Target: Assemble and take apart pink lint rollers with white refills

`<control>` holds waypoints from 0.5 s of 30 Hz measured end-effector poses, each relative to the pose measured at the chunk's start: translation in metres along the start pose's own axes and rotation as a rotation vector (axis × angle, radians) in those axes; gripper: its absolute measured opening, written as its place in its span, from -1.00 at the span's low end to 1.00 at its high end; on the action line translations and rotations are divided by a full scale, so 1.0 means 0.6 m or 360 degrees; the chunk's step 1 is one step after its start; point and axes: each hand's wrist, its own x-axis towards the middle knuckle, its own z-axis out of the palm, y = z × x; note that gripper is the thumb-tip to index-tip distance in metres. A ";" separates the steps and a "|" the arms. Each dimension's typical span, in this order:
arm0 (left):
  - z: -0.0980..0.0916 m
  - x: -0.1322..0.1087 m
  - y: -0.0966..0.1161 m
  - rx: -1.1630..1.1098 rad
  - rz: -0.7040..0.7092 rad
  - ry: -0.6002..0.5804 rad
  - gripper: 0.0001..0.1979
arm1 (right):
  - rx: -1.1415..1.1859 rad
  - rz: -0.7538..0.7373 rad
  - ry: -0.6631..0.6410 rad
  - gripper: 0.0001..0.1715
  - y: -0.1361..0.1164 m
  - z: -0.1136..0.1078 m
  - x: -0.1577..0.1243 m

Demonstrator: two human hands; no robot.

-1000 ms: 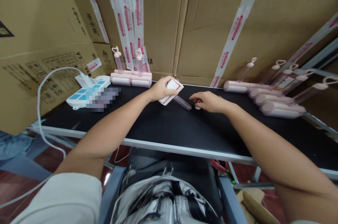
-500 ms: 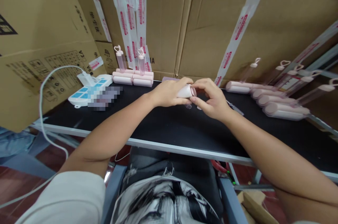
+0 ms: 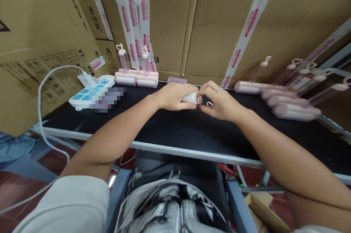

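My left hand (image 3: 175, 96) is wrapped round a small white-and-pink cylinder (image 3: 190, 98) above the black tabletop. My right hand (image 3: 218, 101) pinches the round pink end cap (image 3: 200, 99) at the cylinder's right end. The cap looks slightly tilted or drawn away from the body; whether it is still attached I cannot tell. A small pale loop (image 3: 209, 104) shows just under the right fingers, its other part hidden. Behind my left hand lies a flat mauve piece (image 3: 177, 80).
Pink cylinders with clear heart-topped tubes stand at the back left (image 3: 136, 78) and right (image 3: 296, 111). A white power strip (image 3: 79, 102) with a cable and a blurred-out item (image 3: 106, 99) lie left. Cardboard walls (image 3: 167, 24) enclose the black table (image 3: 175, 130).
The end cap has shifted outward and tilted from the cylinder in my right fingers. My right fingers have closed more tightly on it. The view has moved slightly.
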 end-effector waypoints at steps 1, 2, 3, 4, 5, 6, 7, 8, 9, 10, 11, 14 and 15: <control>0.002 0.001 0.001 0.0010 0.0009 -0.0015 -0.56 | -0.0016 -0.0019 0.0002 -0.67 -0.002 0.000 0.001; 0.004 0.001 0.002 0.0027 0.0018 -0.0030 -0.57 | -0.0026 -0.0032 0.0001 -0.66 -0.004 0.000 0.002; 0.007 0.002 0.002 0.0043 0.0028 -0.0043 -0.58 | -0.0029 -0.0035 -0.0004 -0.66 -0.005 0.001 0.003; 0.009 0.003 0.001 0.0052 0.0036 -0.0052 -0.59 | -0.0026 -0.0028 -0.0013 -0.66 -0.006 0.001 0.004; 0.012 0.004 0.001 0.0055 0.0044 -0.0057 -0.61 | -0.0021 -0.0015 -0.0023 -0.66 -0.006 0.001 0.004; 0.014 0.005 0.000 0.0056 0.0049 -0.0060 -0.62 | -0.0012 0.0000 -0.0033 -0.65 -0.006 0.001 0.004; 0.015 0.005 -0.001 0.0058 0.0053 -0.0063 -0.62 | -0.0001 0.0012 -0.0044 -0.65 -0.006 0.001 0.004; 0.016 0.005 -0.001 0.0061 0.0058 -0.0071 -0.63 | 0.0013 0.0018 -0.0053 -0.65 -0.005 0.001 0.004; 0.016 0.005 -0.001 0.0065 0.0066 -0.0083 -0.63 | 0.0028 0.0019 -0.0063 -0.66 -0.004 0.000 0.003; 0.016 0.005 -0.001 0.0065 0.0076 -0.0100 -0.64 | 0.0045 0.0017 -0.0073 -0.66 -0.004 -0.001 0.002; 0.015 0.005 0.000 0.0057 0.0090 -0.0119 -0.65 | 0.0065 0.0015 -0.0080 -0.67 -0.003 -0.002 0.001; 0.013 0.006 0.004 0.0001 0.0134 -0.0163 -0.65 | 0.0132 0.0000 -0.0077 -0.68 0.000 -0.006 -0.001; 0.013 0.006 0.005 -0.0017 0.0148 -0.0172 -0.65 | 0.0153 0.0002 -0.0076 -0.68 0.000 -0.007 -0.001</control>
